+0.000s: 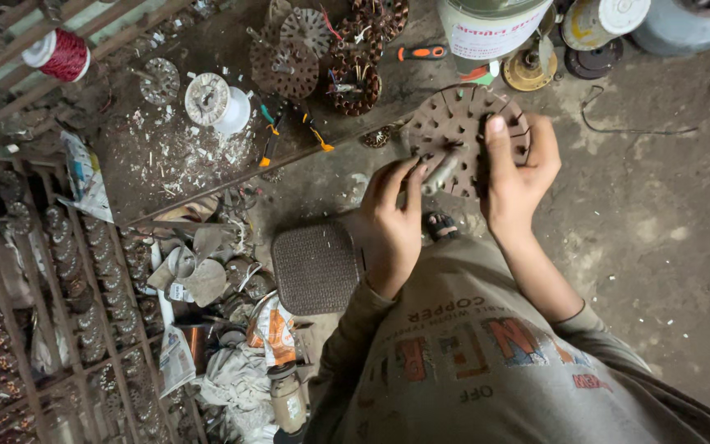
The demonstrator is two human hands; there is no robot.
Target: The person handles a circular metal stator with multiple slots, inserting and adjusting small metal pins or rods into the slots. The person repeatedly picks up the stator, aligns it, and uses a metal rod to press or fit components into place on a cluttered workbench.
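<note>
Holding a round, slotted stator core (462, 131) out in front of the body, above the dusty concrete floor (659, 238) and just off the edge of the low workbench (207, 164). Right hand (515, 177) clamping closed on the core's right rim, thumb lying flat across its face and fingers wrapping behind. Left hand (392, 222) closing on the lower left edge, fingertips (408, 177) pressing near a short grey shaft (441, 174) sticking out of the middle. Showing dull rust-brown metal, a disc shape, narrow radial slots cutting in from the rim all round and small holes dotting the face; carrying no wire in the visible slots. Facing the camera almost flat, tilting slightly.

Lying on the workbench behind: similar wound cores (355, 82) with copper coils, a white spool (217, 103), an orange-handled screwdriver (422, 53). Standing beyond the core, a white bucket (486, 29). Resting just beside the left wrist, a dark perforated square stool (315, 267).
</note>
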